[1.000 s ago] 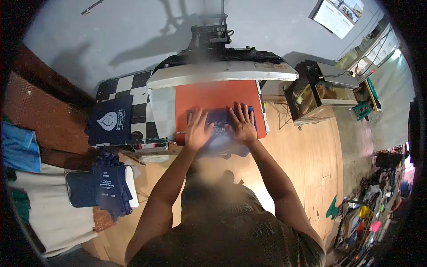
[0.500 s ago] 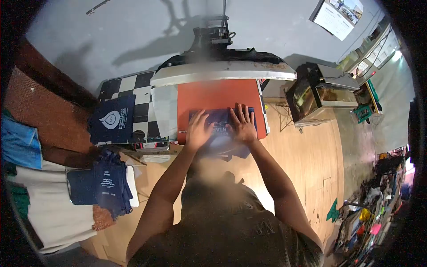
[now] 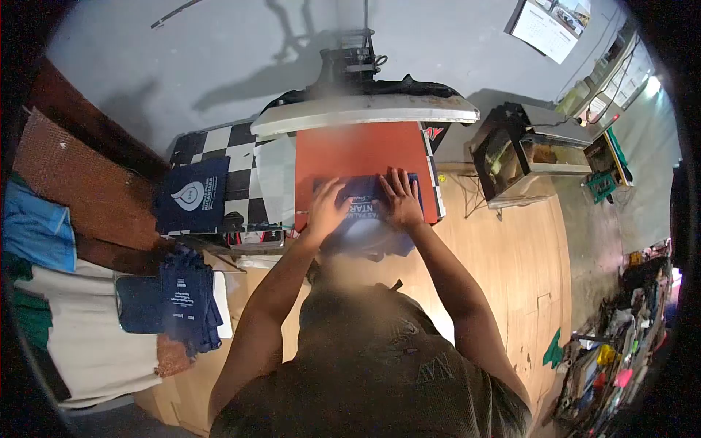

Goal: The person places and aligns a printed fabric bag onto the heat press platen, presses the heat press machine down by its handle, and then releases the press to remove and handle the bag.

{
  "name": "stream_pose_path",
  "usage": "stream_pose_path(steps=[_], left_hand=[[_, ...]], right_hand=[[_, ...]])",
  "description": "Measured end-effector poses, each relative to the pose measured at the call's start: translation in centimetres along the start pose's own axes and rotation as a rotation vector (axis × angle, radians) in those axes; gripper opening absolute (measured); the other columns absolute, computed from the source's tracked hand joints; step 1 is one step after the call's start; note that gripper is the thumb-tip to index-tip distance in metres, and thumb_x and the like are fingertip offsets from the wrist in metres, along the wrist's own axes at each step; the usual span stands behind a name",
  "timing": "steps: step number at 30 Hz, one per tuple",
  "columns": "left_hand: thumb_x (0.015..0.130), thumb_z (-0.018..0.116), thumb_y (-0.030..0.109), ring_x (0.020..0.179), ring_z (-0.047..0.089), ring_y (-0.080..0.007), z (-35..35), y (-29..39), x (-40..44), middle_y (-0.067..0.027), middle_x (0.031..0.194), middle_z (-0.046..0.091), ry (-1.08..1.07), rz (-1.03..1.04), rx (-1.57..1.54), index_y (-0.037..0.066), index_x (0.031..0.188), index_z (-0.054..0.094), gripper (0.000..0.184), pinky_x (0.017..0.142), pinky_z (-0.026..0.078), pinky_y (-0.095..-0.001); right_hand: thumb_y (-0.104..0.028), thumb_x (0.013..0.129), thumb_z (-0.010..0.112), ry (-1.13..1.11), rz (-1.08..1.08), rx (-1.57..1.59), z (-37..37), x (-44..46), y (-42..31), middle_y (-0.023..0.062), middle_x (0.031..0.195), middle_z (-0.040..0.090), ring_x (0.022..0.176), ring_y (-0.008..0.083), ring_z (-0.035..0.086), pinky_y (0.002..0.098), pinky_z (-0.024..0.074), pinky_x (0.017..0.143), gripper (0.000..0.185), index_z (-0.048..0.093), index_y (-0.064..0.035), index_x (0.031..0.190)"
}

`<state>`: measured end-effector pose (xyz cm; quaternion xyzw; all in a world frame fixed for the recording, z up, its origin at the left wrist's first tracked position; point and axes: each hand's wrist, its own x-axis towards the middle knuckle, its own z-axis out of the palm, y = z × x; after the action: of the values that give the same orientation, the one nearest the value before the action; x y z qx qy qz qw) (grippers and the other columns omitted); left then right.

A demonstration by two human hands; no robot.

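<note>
1. Navy printed cloth (image 3: 369, 219): 1 pc., w/ white lettering & pale print; on near part of red-orange pad (image 3: 358, 150), near edge hanging past it. Print partly hidden by hands, partly blurred.
2. Left hand (image 3: 327, 212): palm down on cloth's L side, fingers extended, slightly bent & apart; resting on fabric, nothing gripped.
3. Right hand (image 3: 401, 204): palm down on cloth's R side, fingers spread wide, near-straight; touching fabric, nothing gripped.
4. Heat-press upper plate (image 3: 365, 115): pale-edged, raised over far end of pad; black mechanism behind, by grey wall.
5. White sheet (image 3: 277, 171): just L of pad, on black-&-white checkered tabletop (image 3: 239, 157).
6. Navy cloth w/ drop logo (image 3: 193, 193): flat, far L, on same tabletop; white lettering beside logo.
7. Navy cloth pile (image 3: 188, 299): near L, w/ small white print; white board edge showing at its R.
8. Cream cloth (image 3: 95, 336) & blue cloth (image 3: 36, 226): near L, outer side.
9. Glass-sided case (image 3: 533, 153): R of press, dark frame.
10. Wall calendar (image 3: 551, 29): far R, upper wall.
11. Misc. clutter heap (image 3: 621, 343): near R, multicolored, beyond wood-look floor (image 3: 504, 263); items too small to ID.
</note>
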<state>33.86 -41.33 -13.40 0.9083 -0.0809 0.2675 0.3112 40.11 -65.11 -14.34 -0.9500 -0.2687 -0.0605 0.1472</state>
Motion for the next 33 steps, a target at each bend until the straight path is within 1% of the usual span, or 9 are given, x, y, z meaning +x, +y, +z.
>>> stream_pose_path(steps=[9, 18, 21, 23, 24, 29, 31, 32, 33], left_hand=[[0.086, 0.075, 0.030, 0.117, 0.061, -0.0374, 0.0, 0.1, 0.1, -0.0167, 0.128, 0.065, -0.038, -0.039, 0.082, 0.005, 0.116, 0.066, 0.040, 0.101, 0.049, -0.0461], [0.087, 0.070, 0.017, 0.115, 0.063, -0.0380, -1.4, -1.9, 2.7, -0.0178, 0.125, 0.066, -0.256, -0.013, 0.116, 0.006, 0.115, 0.067, 0.030, 0.094, 0.053, -0.0468], [0.085, 0.070, 0.010, 0.116, 0.063, -0.0378, -1.7, -3.1, 3.2, -0.0185, 0.125, 0.067, -0.301, -0.013, 0.016, 0.004, 0.116, 0.068, 0.032, 0.098, 0.051, -0.0449], [0.084, 0.069, 0.007, 0.119, 0.061, -0.0379, -2.9, -3.1, 3.6, -0.0198, 0.125, 0.067, -0.200, -0.075, 0.095, 0.002, 0.120, 0.067, 0.037, 0.101, 0.050, -0.0436], [0.084, 0.070, 0.007, 0.123, 0.059, -0.0384, -3.4, -3.5, 3.4, -0.0204, 0.129, 0.064, -0.225, -0.120, 0.092, 0.001, 0.126, 0.064, 0.043, 0.104, 0.048, -0.0441], [0.084, 0.072, 0.012, 0.133, 0.051, -0.0394, -2.8, -4.0, 1.8, -0.0226, 0.142, 0.055, -0.304, -0.088, 0.139, 0.004, 0.137, 0.058, 0.056, 0.112, 0.042, -0.0461], [0.076, 0.079, 0.023, 0.141, 0.042, -0.0411, -2.8, -3.0, 1.2, -0.0234, 0.151, 0.046, -0.397, -0.031, 0.124, 0.007, 0.147, 0.050, 0.077, 0.116, 0.032, -0.0575], [0.067, 0.087, 0.036, 0.152, 0.022, -0.0421, -3.2, -3.2, 1.5, -0.0239, 0.164, 0.025, -0.593, -0.119, 0.082, 0.010, 0.155, 0.039, 0.104, 0.119, 0.025, -0.0597], [0.067, 0.087, 0.036, 0.152, 0.022, -0.0421, -3.7, -3.1, 1.7, -0.0239, 0.164, 0.025, -0.603, -0.122, 0.078, 0.010, 0.155, 0.039, 0.104, 0.119, 0.025, -0.0597]], right_hand=[[-0.062, 0.097, 0.049, -0.063, 0.013, 0.078, -1.0, 1.0, 0.5, 0.0176, 0.165, 0.027, 0.152, 0.0441, 0.021, 0.0638, 0.0190, 0.119, 0.074, 0.037, -0.0207, 0.157], [-0.046, 0.093, 0.062, -0.058, -0.099, 0.141, 0.3, 2.9, 3.4, 0.0148, 0.154, 0.045, 0.144, 0.0409, 0.036, 0.0550, 0.0318, 0.117, 0.059, 0.056, -0.0151, 0.143], [-0.039, 0.092, 0.063, 0.071, -0.164, 0.178, 0.5, 2.2, 5.2, 0.0157, 0.148, 0.052, 0.139, 0.0389, 0.043, 0.0538, 0.0366, 0.114, 0.054, 0.058, -0.0136, 0.139], [-0.014, 0.084, 0.069, 0.204, -0.136, 0.243, -2.8, 2.0, 5.2, 0.0201, 0.136, 0.061, 0.126, 0.0425, 0.054, 0.0465, 0.0428, 0.110, 0.054, 0.058, -0.0036, 0.135], [-0.009, 0.080, 0.070, 0.191, 0.066, 0.291, -3.2, 1.9, 5.4, 0.0204, 0.132, 0.062, 0.123, 0.0419, 0.056, 0.0464, 0.0470, 0.105, 0.054, 0.059, -0.0029, 0.132], [-0.018, 0.079, 0.076, 0.087, 0.038, 0.320, -4.3, 0.5, 6.4, 0.0202, 0.138, 0.059, 0.128, 0.0427, 0.052, 0.0470, 0.0451, 0.108, 0.067, 0.053, -0.0040, 0.141], [-0.034, 0.073, 0.084, -0.071, -0.174, 0.232, -3.9, 0.2, 6.8, 0.0253, 0.153, 0.043, 0.143, 0.0461, 0.037, 0.0501, 0.0356, 0.117, 0.094, 0.042, -0.0070, 0.152], [-0.034, 0.073, 0.084, -0.075, -0.166, 0.235, -3.6, 0.1, 7.0, 0.0253, 0.153, 0.043, 0.143, 0.0461, 0.037, 0.0501, 0.0356, 0.117, 0.094, 0.042, -0.0070, 0.152], [-0.042, 0.067, 0.088, -0.189, -0.119, 0.129, -3.4, -0.2, 6.9, 0.0283, 0.157, 0.033, 0.147, 0.0477, 0.027, 0.0522, 0.0300, 0.120, 0.108, 0.036, -0.0086, 0.155]])
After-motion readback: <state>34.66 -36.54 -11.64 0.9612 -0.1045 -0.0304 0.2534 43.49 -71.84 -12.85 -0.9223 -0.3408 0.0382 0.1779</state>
